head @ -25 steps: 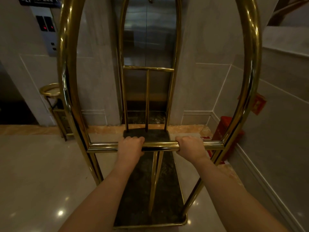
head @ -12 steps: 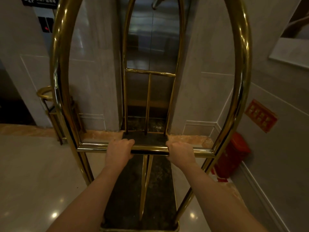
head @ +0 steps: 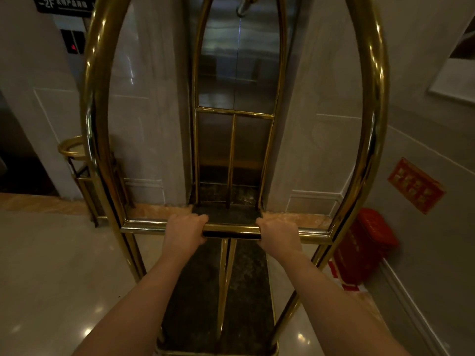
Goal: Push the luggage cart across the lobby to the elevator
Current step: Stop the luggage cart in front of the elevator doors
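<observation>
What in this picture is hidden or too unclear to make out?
- Cart: arch top cut by the head view's upper edge; wheels out of frame below.
- Handle bar: parts covered by the left hand and right hand.
- Sign: small print blurred, top cropped.
- Red wall plaque: lettering too small.
- Red bin: partly behind the cart's post.
- Elevator: doors shut, inside unseen.

The left hand (head: 185, 232) and right hand (head: 279, 233) are both clenched around the horizontal handle bar (head: 231, 230) of the brass luggage cart (head: 374, 104). The cart's dark deck (head: 195, 299) points at the closed elevator doors (head: 239, 62). A red bin (head: 365, 247) stands against the right wall.
</observation>
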A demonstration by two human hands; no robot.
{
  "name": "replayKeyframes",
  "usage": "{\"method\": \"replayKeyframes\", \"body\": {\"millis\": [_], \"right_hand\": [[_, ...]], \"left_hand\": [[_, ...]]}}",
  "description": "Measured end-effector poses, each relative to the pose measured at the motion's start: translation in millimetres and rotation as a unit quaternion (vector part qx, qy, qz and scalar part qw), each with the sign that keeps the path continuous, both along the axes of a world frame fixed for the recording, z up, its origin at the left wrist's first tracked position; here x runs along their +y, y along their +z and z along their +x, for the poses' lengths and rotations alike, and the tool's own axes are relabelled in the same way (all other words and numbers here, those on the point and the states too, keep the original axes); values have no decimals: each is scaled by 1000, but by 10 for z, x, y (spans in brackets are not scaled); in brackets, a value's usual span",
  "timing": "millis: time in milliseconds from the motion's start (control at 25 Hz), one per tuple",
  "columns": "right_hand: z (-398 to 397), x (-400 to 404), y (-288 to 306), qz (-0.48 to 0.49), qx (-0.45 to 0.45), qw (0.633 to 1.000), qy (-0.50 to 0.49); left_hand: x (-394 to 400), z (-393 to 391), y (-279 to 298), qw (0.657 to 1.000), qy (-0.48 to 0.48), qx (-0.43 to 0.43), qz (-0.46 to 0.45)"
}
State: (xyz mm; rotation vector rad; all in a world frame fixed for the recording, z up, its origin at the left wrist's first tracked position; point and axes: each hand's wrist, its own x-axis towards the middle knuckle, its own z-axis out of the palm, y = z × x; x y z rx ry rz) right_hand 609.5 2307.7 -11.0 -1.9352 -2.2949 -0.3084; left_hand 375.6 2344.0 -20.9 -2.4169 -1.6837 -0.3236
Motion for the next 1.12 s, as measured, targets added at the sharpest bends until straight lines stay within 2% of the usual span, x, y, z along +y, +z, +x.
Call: {"method": "replayKeyframes", "body": {"millis": [360,1120], "right_hand": [[-5,191,7,-8,27,1000,-15],[39,-26,-15,20,-7,1000,4]], "left_hand": [[190,4,-25,1000,3,-16,-21],[-52,42,-73,999,22,-36,-10]]}}
